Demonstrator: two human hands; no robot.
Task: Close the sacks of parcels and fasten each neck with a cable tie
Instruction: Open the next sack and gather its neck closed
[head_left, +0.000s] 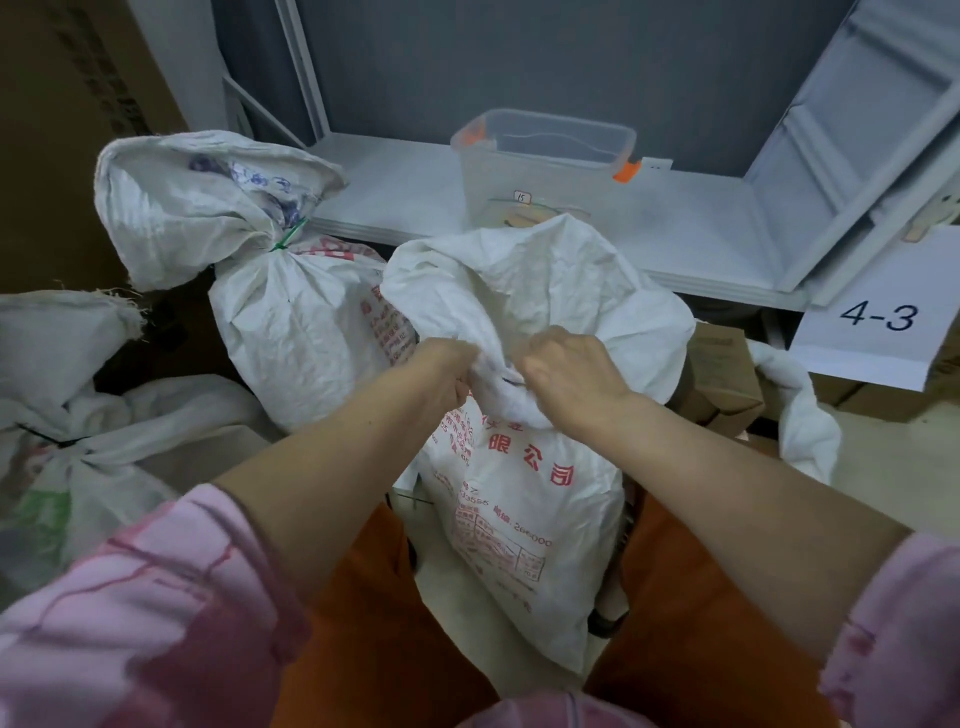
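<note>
We grip the gathered neck of the white woven sack with red print (519, 499) between our knees: left hand (441, 374) and right hand (566, 379) both clench bunched fabric. A thin dark cable tie (514, 382) (barely visible) sits between them. Behind-left stands a tied white sack (291, 322).

My fingers (467, 382) are buried in the bunched neck of the sack (519, 499), so can't see a tie there. Sack at the left edge (62, 415) is cut off. Whatever's in the clear tub (545, 156), upper middle, is too faint to make out.
</note>
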